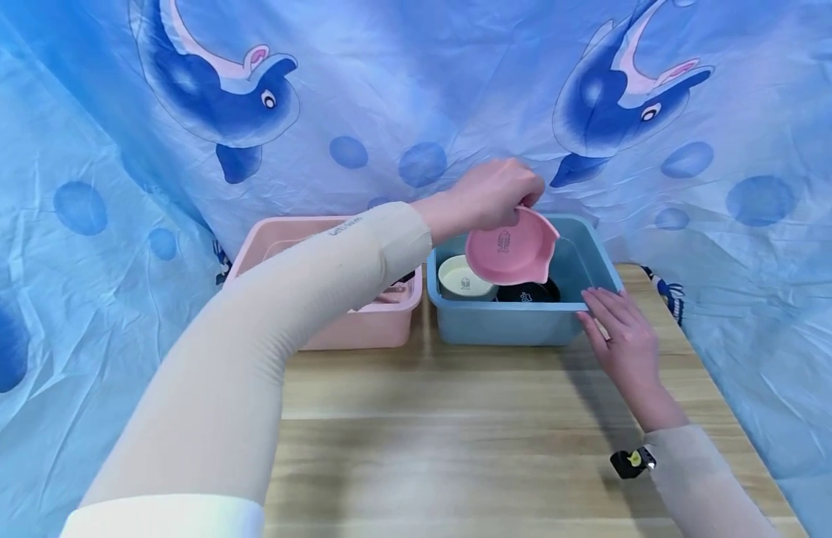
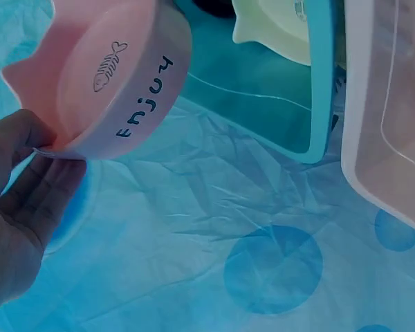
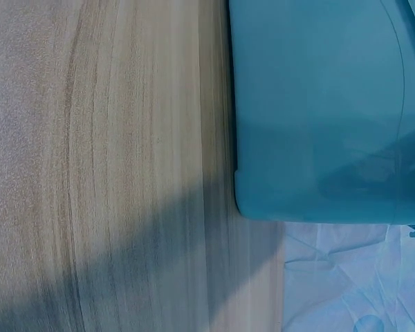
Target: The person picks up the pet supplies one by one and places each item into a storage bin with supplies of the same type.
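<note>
My left hand (image 1: 498, 193) pinches the rim of a pink cat-eared bowl (image 1: 506, 250), tilted above a blue bin (image 1: 510, 325). In the left wrist view, the bowl (image 2: 142, 104) has a fishbone drawing inside and the lettering "Enjoy" on its side; thumb and fingers grip its edge. Inside the bin are a cream bowl (image 1: 464, 280) and a black bowl (image 1: 528, 291), partly hidden by the pink one. My right hand (image 1: 620, 336) rests with fairly straight fingers on the bin's front right corner. The right wrist view shows mostly the bin's side (image 3: 318, 138).
Left of the blue bin stands a pink bin (image 1: 362, 330) holding items largely covered by my left arm. Both bins are at the back of a wooden table (image 1: 422, 433), before a blue dolphin-print cloth (image 1: 402, 90). A small black device (image 1: 629, 463) is at my right wrist.
</note>
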Action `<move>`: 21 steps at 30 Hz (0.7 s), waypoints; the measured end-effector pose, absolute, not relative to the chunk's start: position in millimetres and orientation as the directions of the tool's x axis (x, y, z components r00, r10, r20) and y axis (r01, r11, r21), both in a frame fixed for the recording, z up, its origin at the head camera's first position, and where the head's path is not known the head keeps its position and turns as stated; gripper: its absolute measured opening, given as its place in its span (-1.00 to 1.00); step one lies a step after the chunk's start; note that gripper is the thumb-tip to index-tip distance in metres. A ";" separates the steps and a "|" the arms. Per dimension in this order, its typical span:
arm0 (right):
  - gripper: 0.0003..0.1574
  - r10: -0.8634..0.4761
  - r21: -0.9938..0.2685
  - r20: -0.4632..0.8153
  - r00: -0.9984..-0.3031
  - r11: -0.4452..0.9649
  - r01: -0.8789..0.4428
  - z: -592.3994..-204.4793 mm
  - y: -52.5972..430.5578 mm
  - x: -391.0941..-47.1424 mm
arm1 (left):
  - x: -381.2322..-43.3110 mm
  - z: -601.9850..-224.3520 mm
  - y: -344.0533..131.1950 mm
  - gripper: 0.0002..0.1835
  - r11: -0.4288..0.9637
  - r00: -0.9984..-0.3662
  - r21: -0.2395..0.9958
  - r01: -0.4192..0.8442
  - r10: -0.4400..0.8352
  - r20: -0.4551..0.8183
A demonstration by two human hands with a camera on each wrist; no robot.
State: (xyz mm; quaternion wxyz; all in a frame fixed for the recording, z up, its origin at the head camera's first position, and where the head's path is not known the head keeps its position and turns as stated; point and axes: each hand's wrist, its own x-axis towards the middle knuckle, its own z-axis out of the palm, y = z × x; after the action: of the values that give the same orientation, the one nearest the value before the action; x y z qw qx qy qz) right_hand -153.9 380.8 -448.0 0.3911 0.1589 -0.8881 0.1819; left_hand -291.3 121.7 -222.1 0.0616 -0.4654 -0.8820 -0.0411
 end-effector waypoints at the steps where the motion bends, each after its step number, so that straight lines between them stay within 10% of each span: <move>1: -0.31 -0.141 -0.198 0.751 -0.645 0.884 -0.424 -448.2 380.4 -153.8 | -296.5 -224.7 125.4 -0.76 0.561 -0.557 0.013 0.828 0.818 0.143; 21: -0.41 -0.145 -0.184 0.729 -0.669 0.900 -0.395 -449.8 386.3 -154.7 | -353.3 -297.9 190.3 -0.77 0.309 -0.318 0.114 0.944 0.946 0.069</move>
State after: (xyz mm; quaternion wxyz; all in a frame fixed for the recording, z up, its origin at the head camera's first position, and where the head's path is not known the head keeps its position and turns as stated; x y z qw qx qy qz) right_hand -154.7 386.3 -449.8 0.3779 0.1502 -0.8985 0.1653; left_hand -353.3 190.3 -297.9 -0.0054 -0.5840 -0.8090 -0.0665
